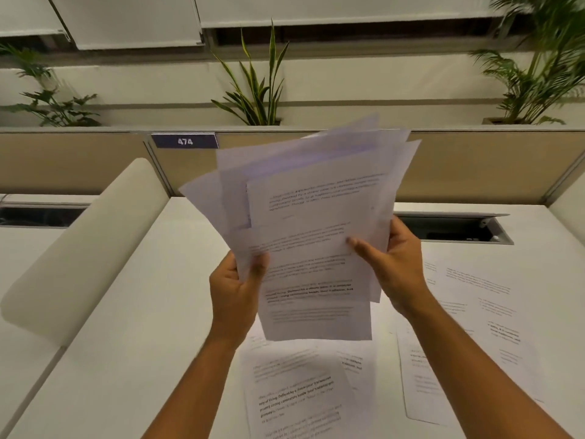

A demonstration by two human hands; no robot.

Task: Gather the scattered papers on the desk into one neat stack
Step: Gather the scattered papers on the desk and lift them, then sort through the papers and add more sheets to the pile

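Holding the fanned bundle of papers point(311, 236) above the worktop point(152, 312), the person had both hands closed on its lower part. The sheets were thin, light and limp, so they bent easily and slid over each other; the bundle spread out at the top like a fan, with the corners not aligned. Such paper was best taken at the two side edges, low down, where the sheets overlap most.

The left hand point(235, 288) pinched the left edge of the bundle, thumb in front and fingers behind. The right hand point(391, 263) closed on the right edge, with its thumb lying flat across the front page. Both grips were shut on the sheets, not wide.

Below the bundle, loose sheets point(297, 394) lay flat on the worktop, and more loose pages point(474, 299) lay to the right of the bundle, under the right forearm. How many pages the bundle contained I could not tell, probably eight or more. The sheets on the worktop were not gathered yet.
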